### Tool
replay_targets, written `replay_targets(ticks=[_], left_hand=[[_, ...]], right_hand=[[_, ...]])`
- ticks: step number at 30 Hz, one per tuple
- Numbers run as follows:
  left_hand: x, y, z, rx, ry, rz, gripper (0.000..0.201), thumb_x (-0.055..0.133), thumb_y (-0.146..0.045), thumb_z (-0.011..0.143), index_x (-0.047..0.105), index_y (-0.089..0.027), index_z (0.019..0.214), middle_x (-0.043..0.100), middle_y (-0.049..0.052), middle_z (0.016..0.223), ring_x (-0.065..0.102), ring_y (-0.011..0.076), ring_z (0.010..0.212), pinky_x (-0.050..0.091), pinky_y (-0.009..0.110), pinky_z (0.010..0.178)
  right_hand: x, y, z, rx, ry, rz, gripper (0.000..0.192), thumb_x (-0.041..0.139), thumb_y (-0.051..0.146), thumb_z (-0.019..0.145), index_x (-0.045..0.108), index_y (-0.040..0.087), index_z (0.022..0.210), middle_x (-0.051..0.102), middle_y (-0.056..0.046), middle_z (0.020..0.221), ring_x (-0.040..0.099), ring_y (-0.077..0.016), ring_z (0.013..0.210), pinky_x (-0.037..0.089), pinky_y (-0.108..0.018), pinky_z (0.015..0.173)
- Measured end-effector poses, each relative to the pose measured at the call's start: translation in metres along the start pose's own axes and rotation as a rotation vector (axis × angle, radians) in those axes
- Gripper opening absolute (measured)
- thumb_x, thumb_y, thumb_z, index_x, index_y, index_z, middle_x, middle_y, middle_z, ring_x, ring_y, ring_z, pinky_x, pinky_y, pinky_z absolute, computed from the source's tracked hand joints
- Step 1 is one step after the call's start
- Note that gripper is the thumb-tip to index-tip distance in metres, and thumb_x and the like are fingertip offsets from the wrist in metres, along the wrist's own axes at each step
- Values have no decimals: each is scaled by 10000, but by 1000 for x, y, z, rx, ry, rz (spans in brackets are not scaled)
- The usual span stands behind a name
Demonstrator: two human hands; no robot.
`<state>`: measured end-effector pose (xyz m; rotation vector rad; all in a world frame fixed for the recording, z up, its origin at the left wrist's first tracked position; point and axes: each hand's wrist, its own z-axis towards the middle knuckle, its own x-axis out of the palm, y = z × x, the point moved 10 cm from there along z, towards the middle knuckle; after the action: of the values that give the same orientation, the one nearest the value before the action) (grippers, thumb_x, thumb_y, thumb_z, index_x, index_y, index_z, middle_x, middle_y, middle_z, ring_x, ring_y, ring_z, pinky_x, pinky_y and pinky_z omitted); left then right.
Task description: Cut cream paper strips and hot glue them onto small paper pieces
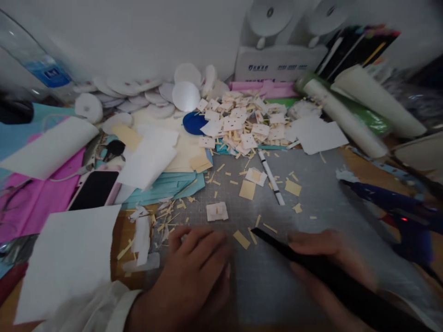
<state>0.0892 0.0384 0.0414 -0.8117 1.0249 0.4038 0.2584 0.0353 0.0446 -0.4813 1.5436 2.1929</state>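
My right hand [332, 263] grips a long black tool [290, 253] with a narrow, slanted tip; whether it is a knife or tweezers is unclear. That tip points at a small yellow paper strip [252, 236] on the grey cutting mat [263, 286]. My left hand [197, 272] rests at the mat's left side, its fingers curled in and their undersides hidden. Just beyond it lies a small white paper piece [217, 211] with a layered middle. A yellow paper rectangle [241, 240] sits between the hands.
A heap of small white paper pieces [242, 124] stands at the back, with a white pen [272, 177] before it. On the right is a blue glue gun [411, 221] with a red light. A phone [95, 190], teal paper [166, 185] and a white sheet [69, 263] lie left.
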Motion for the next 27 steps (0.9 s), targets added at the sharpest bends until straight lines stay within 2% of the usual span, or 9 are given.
replay_targets(ticks=[3, 5, 9, 13, 16, 22, 27], left_hand=[[-3, -1, 5, -43, -49, 42, 137, 548, -213, 857, 631, -195, 965, 695, 12, 999, 568, 211, 926, 277, 399, 878], [4, -2, 9, -65, -23, 102, 193, 566, -298, 866, 624, -180, 1007, 681, 34, 1025, 559, 239, 952, 284, 421, 873], [20, -7, 15, -94, 63, 218, 307, 576, -420, 867, 627, -158, 1018, 665, 73, 1034, 536, 276, 986, 314, 456, 877], [23, -14, 20, -80, 71, 319, 142, 561, -271, 888, 648, -161, 910, 669, 63, 937, 541, 255, 937, 344, 448, 855], [21, -16, 21, -83, 73, 346, 118, 538, -191, 888, 646, -159, 855, 659, 54, 879, 546, 247, 904, 346, 450, 846], [21, -17, 21, -160, 110, 286, 169, 558, -287, 889, 644, -144, 918, 648, 81, 960, 535, 278, 990, 325, 493, 898], [22, -10, 26, -253, 129, 184, 99, 607, -253, 853, 628, -158, 866, 641, 53, 929, 541, 265, 967, 332, 478, 888]], right_hand=[[1, 7, 11, -89, 1, -9, 200, 549, 142, 768, 512, 281, 907, 515, 63, 555, 478, -105, 392, 393, -207, 357], [-3, 11, 16, -124, -18, -27, 193, 541, 135, 766, 509, 280, 889, 522, 51, 587, 517, -121, 451, 419, -213, 388], [-10, 9, 19, -97, -73, -24, 132, 546, 174, 800, 518, 273, 883, 565, 20, 683, 561, -150, 566, 450, -245, 458], [-9, 5, 20, -76, -85, 25, 133, 538, 175, 810, 503, 274, 892, 559, 25, 659, 553, -158, 570, 419, -252, 456], [-7, 1, 21, -54, -88, 49, 136, 537, 178, 811, 494, 267, 904, 549, 27, 665, 536, -149, 563, 409, -240, 453], [-11, 2, 19, -89, -133, 69, 114, 567, 240, 824, 517, 246, 926, 569, 4, 760, 562, -147, 631, 462, -239, 522], [-13, -1, 20, -45, -145, 53, 104, 566, 279, 840, 521, 233, 921, 560, 14, 722, 550, -142, 594, 445, -243, 509]])
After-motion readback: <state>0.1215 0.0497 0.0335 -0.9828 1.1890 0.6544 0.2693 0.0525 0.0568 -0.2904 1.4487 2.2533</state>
